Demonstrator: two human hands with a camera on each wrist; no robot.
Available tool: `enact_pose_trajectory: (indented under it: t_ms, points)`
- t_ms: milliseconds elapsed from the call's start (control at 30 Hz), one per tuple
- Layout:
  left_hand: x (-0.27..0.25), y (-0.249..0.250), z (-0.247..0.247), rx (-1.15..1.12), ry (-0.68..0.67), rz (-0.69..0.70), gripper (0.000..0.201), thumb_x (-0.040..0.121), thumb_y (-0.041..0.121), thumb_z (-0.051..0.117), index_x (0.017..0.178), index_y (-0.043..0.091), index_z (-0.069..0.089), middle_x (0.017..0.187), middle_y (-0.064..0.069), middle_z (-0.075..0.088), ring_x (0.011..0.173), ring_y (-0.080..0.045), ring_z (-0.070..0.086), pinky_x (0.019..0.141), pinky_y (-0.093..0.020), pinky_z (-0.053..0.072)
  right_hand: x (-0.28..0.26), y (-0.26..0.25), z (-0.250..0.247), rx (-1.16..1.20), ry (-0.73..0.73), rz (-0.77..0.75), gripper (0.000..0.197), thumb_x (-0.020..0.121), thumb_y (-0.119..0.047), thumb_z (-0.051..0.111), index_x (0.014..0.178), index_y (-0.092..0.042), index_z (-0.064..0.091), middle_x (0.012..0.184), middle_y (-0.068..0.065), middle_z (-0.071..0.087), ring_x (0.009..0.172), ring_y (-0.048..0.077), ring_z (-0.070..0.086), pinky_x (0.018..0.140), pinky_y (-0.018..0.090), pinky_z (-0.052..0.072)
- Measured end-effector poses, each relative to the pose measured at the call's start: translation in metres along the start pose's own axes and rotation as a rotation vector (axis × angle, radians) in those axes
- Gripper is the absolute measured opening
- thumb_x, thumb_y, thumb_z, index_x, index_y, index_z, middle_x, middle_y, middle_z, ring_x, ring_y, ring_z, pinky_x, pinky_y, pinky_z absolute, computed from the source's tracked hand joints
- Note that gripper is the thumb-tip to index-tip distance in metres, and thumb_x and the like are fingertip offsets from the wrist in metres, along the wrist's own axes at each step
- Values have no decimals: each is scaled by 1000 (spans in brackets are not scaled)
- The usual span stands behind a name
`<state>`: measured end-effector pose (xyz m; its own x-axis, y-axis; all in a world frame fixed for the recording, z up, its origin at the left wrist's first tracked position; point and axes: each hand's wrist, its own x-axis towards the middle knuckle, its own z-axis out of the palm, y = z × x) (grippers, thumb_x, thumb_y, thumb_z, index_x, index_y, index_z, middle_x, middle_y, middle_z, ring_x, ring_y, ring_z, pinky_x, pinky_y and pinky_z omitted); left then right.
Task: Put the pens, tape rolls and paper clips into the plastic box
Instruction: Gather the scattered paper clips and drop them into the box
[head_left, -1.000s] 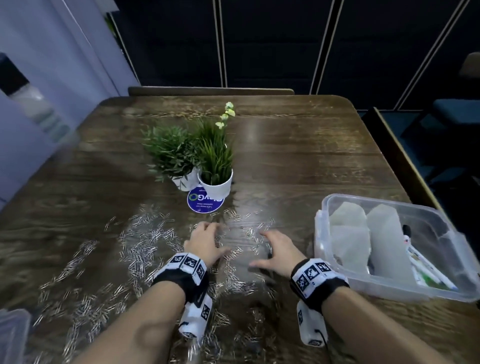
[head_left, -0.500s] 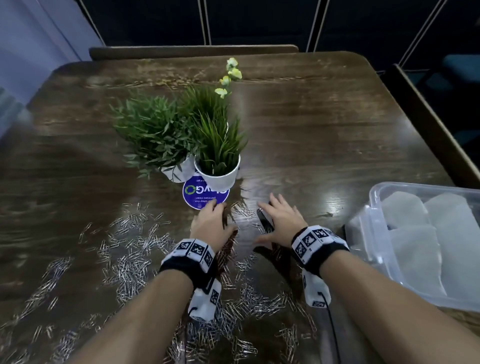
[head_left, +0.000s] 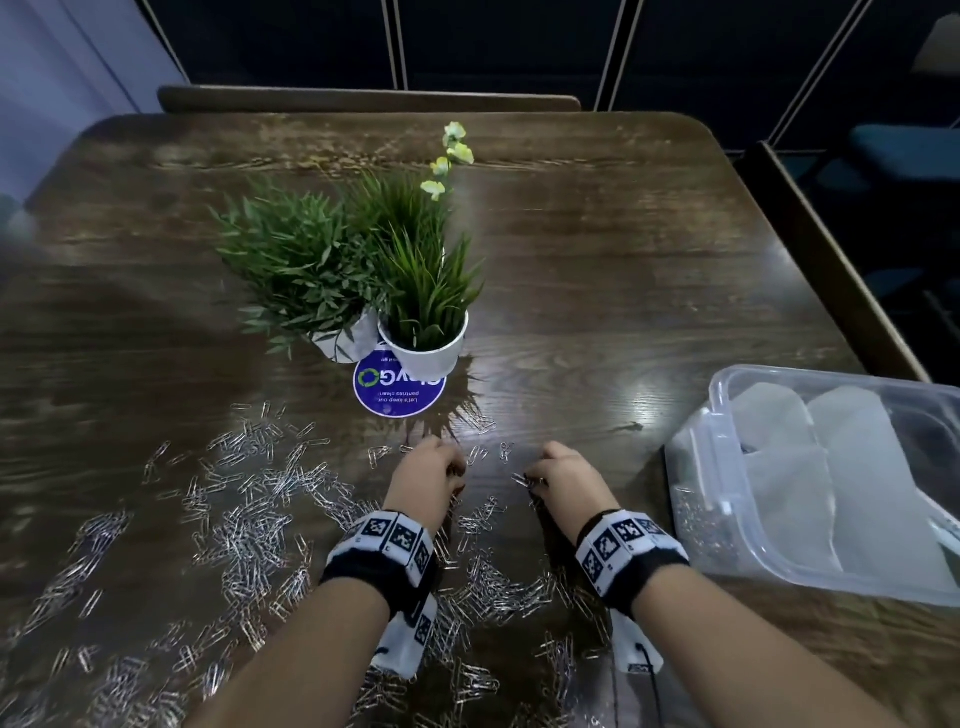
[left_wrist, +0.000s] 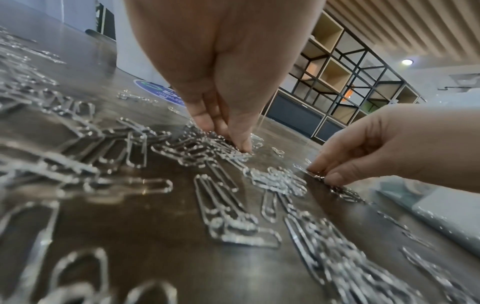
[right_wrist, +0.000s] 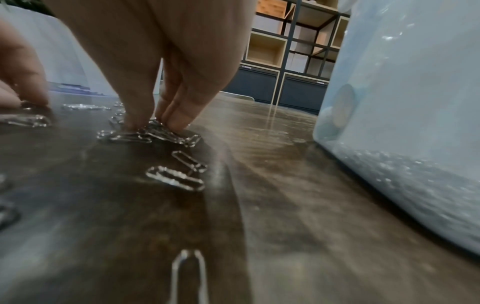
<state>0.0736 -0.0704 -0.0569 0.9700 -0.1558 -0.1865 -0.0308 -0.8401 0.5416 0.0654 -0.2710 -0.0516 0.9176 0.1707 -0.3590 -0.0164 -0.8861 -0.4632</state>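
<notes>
Overhead, your left hand (head_left: 427, 475) and right hand (head_left: 563, 480) sit side by side on the desk (head_left: 623, 249), knuckles up, fingertips hidden among the scattered paper clips (head_left: 249, 540). Your wrist cameras fill that gap: the left hand's fingers (left_wrist: 235, 131) bunch downward onto a small heap of clips, and the right hand's thumb and fingers (right_wrist: 179, 118) pinch a cluster against the wood. Only the head view shows the potted plants (head_left: 363, 270) and the blue sticker (head_left: 399, 387) ahead. Your plastic box (head_left: 727, 499) stands just right of the right hand; its frosted wall shows clips already inside.
</notes>
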Motion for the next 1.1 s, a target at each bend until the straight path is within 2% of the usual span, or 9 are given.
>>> enact_pose_trajectory:
  t_ms: [167,267,400,567,667,833,933,1000,1100]
  points:
    - [-7,18,2,47,-69,-120,13,91,9,59,103,13,62,97,-2,64,81,-10,55,73,-17,39,-19,8,-4,-87,-51,69,20,91,-18,62,107,-6,67,113,9,59,107,27,58,86,29,43]
    - [-14,28,3,78,-93,-112,10,91,14,61,99,10,64,100,-4,67,93,-16,59,83,-23,43,-30,14,-6,-105,-60,154,23,94,-21,60,109,-4,64,116,14,60,108,29,59,86,29,43]
    - [-28,40,0,27,-90,-102,10,94,17,56,85,16,57,91,6,64,85,-7,58,84,-21,45,-51,12,-8,-62,-128,225,30,95,-25,59,118,-5,63,122,14,61,113,28,57,92,30,45]
    - [-48,65,-18,-3,-29,-69,7,91,23,59,85,22,61,84,10,65,79,-7,59,75,-25,46,-87,10,-29,21,-107,149,16,98,-18,52,83,-16,58,107,9,59,107,25,59,87,27,42]
    - [-61,81,-28,-53,16,-55,4,87,20,65,83,20,64,83,8,67,79,-10,62,77,-25,48,-114,5,-48,128,44,32,27,94,-22,60,71,-25,48,92,0,57,87,17,57,80,23,40]
    - [-80,115,-38,-118,39,14,16,87,8,64,78,20,62,77,11,63,71,1,57,72,-15,43,-151,6,-101,290,255,-100,9,87,-13,68,81,-17,64,86,4,65,78,14,56,70,13,36]
    - [-88,143,-41,-196,71,62,24,84,4,66,72,22,57,69,15,58,65,10,51,63,-3,39,-164,30,-139,387,404,-17,5,87,-9,70,84,-5,68,80,11,70,74,25,63,68,16,44]
    - [-92,162,-38,-257,77,109,24,84,5,68,72,23,58,73,8,63,66,4,59,66,-9,45,-171,51,-157,406,452,71,6,87,-8,69,87,-2,69,82,13,71,78,26,67,70,22,48]
    - [-97,185,-32,-292,81,169,20,84,7,70,80,25,61,80,9,67,71,3,65,72,-14,53,-173,76,-166,383,428,154,10,90,-8,65,97,-4,71,86,6,69,80,18,64,59,12,44]
